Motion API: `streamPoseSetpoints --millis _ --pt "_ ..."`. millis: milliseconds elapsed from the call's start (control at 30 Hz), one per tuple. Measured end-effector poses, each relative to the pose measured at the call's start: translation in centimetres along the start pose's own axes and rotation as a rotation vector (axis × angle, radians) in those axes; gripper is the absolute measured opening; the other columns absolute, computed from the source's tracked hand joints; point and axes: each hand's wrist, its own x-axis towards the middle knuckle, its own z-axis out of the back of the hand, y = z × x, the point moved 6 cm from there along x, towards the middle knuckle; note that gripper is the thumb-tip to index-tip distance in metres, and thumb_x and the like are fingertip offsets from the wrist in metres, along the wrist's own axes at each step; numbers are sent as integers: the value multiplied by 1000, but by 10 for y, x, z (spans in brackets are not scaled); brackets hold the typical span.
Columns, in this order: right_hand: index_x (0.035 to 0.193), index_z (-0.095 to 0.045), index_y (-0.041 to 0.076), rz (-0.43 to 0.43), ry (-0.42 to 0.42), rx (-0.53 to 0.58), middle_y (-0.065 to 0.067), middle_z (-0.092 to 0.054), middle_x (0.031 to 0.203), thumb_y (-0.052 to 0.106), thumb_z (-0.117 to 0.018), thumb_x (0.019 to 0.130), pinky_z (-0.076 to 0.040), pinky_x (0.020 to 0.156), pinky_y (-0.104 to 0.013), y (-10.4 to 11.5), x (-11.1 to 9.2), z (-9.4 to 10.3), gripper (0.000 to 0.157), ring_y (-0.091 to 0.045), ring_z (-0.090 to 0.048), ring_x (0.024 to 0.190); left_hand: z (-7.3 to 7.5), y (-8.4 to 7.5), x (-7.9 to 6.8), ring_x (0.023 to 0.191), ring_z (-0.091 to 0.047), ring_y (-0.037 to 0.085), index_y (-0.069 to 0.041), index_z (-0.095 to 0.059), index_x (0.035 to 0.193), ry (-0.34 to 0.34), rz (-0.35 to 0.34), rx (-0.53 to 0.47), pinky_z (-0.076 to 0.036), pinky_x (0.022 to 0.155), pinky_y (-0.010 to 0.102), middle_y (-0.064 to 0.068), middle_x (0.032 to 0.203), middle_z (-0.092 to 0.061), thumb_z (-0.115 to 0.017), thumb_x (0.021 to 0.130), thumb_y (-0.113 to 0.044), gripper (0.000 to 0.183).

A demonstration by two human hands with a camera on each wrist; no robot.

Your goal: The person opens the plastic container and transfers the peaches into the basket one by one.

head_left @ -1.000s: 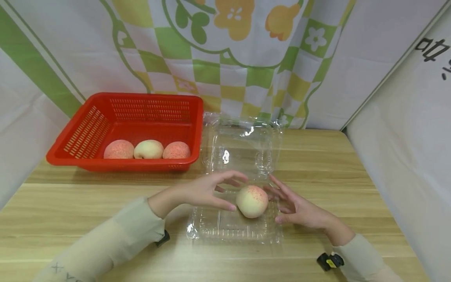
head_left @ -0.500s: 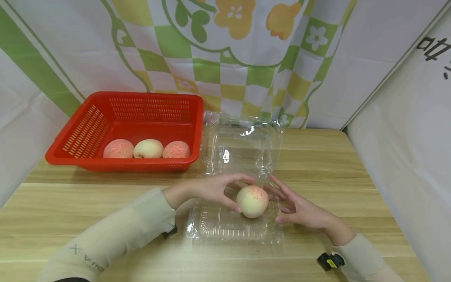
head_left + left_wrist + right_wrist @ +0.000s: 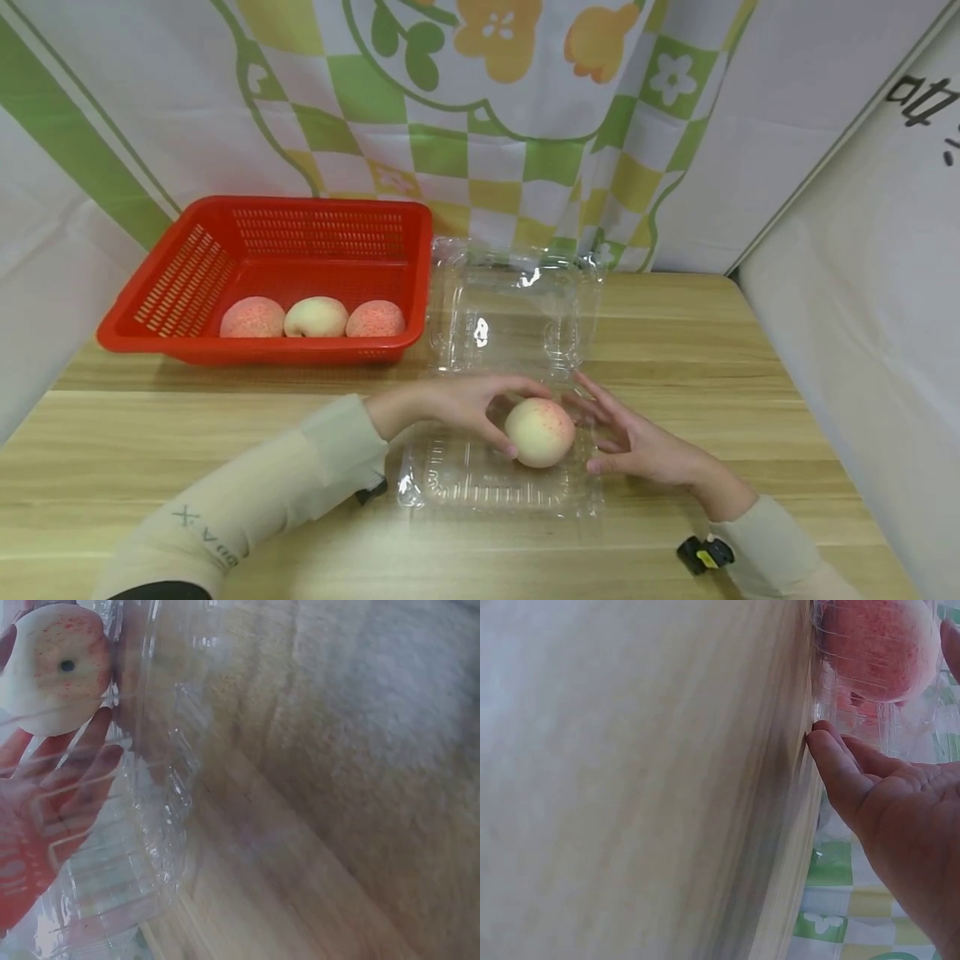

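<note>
A pale yellow peach with a pink blush is in the front half of an opened clear plastic clamshell box. My left hand grips it from the left, thumb on the near side and fingers behind. Through the clear wall in the left wrist view, the left fingertips meet the peach, whose dark stem hole shows. My right hand spreads its thumb and fingers at the box's right edge. In the right wrist view the right hand touches that edge, beside the peach's red side.
A red slotted plastic basket stands at the back left with 3 more peaches along its near wall. The box's lid half lies open toward the checked curtain. All rests on a wooden table.
My left hand has moved right and closed round the peach, which has shifted slightly right and toward me. The right hand has stayed in place.
</note>
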Motion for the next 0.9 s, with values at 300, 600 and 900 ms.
streamPoseSetpoints --millis 300,600,900 --pt "159 13 16 1 2 2 -30 -4 163 -2 -65 90 -20 109 -74 1 -1 2 106 -56 -12 146 -2 -1 5 132 -53 27 -11 -38 152 -13 6 45 -42 112 40 10 150 -47 -82 80 -14 84" --pt "158 15 15 13 14 0 -31 -3 162 -2 -64 91 -20 108 -75 -1 0 0 105 -58 -12 145 -6 -1 6 129 -54 15 -14 -38 153 22 31 225 -43 107 27 1 148 -50 -84 79 -31 88" --pt "159 15 16 10 6 -3 -31 -3 162 -1 -65 91 -20 108 -75 -3 0 0 106 -57 -10 146 -7 -1 8 126 -56 14 -13 -47 147 35 34 162 -44 106 26 1 142 -56 -84 78 -23 79"
